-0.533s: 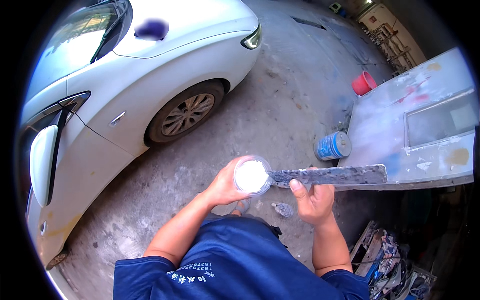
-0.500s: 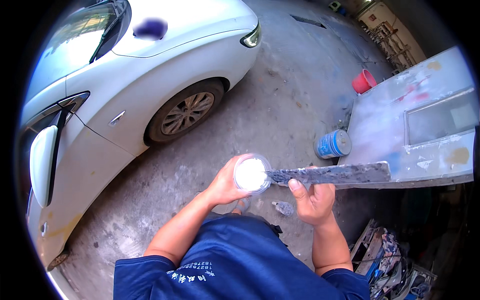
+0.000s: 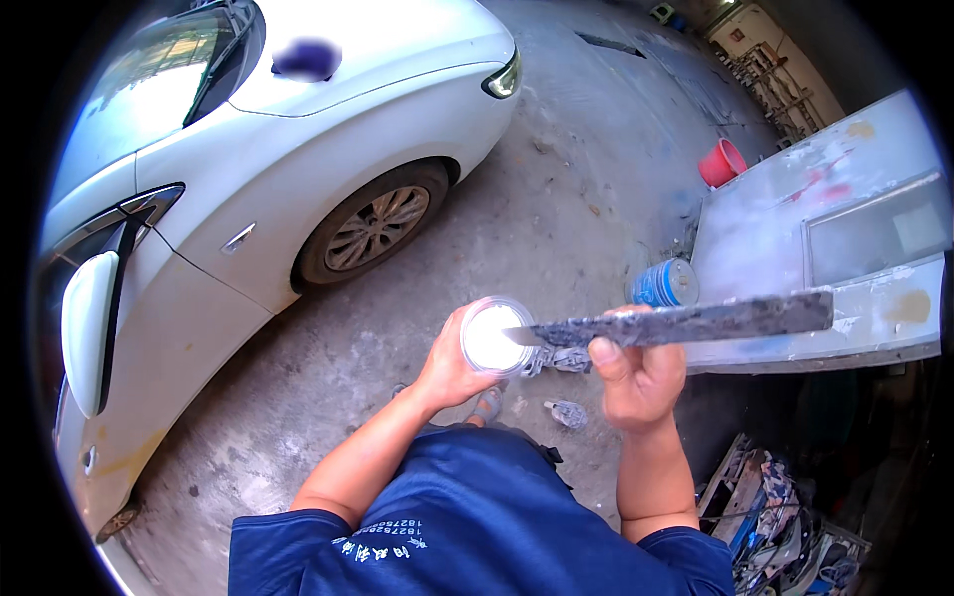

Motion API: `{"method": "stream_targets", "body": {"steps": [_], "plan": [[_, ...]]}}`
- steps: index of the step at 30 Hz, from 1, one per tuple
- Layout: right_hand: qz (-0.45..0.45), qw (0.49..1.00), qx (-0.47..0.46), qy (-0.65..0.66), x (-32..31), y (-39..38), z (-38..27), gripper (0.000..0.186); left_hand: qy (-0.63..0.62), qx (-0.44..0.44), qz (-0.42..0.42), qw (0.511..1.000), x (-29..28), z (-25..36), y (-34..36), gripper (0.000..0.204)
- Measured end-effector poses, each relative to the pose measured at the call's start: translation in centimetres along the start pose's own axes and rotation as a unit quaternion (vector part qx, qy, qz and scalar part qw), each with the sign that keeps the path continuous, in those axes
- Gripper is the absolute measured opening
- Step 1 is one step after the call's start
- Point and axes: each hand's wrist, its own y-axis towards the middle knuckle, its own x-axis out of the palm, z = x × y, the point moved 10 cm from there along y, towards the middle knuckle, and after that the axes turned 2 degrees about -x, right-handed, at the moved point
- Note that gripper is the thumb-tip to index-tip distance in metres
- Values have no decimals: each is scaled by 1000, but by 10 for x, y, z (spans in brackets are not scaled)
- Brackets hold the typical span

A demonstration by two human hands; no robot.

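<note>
My left hand (image 3: 446,364) is wrapped round a clear round cup (image 3: 494,374) of bright white material, held upright in front of my body. In my right hand (image 3: 641,382) is a long, flat, grey-stained stirring stick (image 3: 696,322), gripped near its middle with the thumb on the near side. The stick lies almost level, its narrow tip over the cup's mouth at the right rim. Whether the tip touches the white material I cannot tell. The far end points right, toward the white panel.
On my left stands a white car (image 3: 238,179) with a wing mirror (image 3: 89,333) sticking out. A blue and white bucket (image 3: 664,284) is beside a paint-marked panel (image 3: 755,238), with a red bucket (image 3: 721,162) farther off. Scrap parts (image 3: 770,517) are piled at lower right.
My right hand has shifted right with the stick, drawing its tip back to the cup's rim and raising its far end. The cup has moved slightly left and up.
</note>
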Motion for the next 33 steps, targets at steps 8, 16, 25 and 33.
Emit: {"method": "stream_targets", "body": {"steps": [8,16,25,33], "plan": [[47,997,-55,-38,41,-11,-22,7,22,26,66,997,-38,-5,-13,88],[-135,971,-195,39,102,41,-48,12,16,4,8,1000,-61,4,-8,85],[-186,978,-50,78,109,84,-1,13,-135,-53,-55,988,-81,-11,2,89],[-220,954,-13,205,111,146,45,13,-118,-59,46,990,-109,-20,34,89]]}}
